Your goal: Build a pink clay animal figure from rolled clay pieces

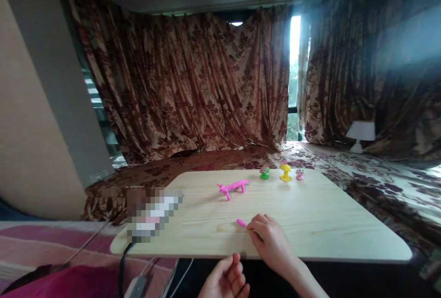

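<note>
On the table, a small pink piece (240, 222), like modelling clay, lies at the fingertips of my right hand (270, 238). The thumb and index finger of that hand are pinched together at the piece's right end. Below the near table edge is my left hand (227, 277), palm turned up and fingers loosely curled, with nothing visible in it. Farther off stands a pink four-legged animal figure (234, 186) with a long body and thin tail. Toward the back are a green mushroom-like figure (264, 173), a yellow one (285, 173) and a small pink one (300, 175).
A blurred-out flat object (155, 215) rests on the left of the pale wooden table (330, 229). A black cable (121, 268) hangs over the edge beside it. Patterned curtains (206, 86) hang behind, and a white lamp (360, 131) stands at the right.
</note>
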Tool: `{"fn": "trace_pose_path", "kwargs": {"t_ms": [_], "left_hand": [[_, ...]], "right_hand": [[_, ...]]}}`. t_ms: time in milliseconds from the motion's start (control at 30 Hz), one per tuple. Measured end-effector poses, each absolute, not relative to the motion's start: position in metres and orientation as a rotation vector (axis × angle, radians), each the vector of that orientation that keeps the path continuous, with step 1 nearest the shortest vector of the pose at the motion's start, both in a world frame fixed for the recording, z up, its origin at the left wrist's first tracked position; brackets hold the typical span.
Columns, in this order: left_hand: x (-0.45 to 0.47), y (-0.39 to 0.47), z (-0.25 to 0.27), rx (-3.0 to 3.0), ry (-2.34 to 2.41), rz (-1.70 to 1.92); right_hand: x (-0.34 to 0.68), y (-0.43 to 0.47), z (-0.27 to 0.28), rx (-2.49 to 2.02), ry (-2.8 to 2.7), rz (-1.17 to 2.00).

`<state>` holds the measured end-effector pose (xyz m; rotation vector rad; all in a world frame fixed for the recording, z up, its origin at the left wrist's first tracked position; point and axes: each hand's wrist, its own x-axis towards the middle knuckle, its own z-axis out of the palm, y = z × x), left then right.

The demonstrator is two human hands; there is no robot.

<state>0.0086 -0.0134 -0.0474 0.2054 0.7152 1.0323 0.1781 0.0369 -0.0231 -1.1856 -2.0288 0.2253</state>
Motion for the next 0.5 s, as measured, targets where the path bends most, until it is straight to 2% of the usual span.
{"fn": "trace_pose_path", "kwargs": {"t_ms": [233,500], "left_hand": [[0.010,-0.012,-0.046,0.210,0.775,1.037],[0.007,-0.013,-0.040,0.213,0.810,1.073]], "right_hand": [[0.184,0.041,-0.023,-1.221,-2.075,0.190],[0.170,0.146,0.020,-1.282,-2.226,0.007]]}}
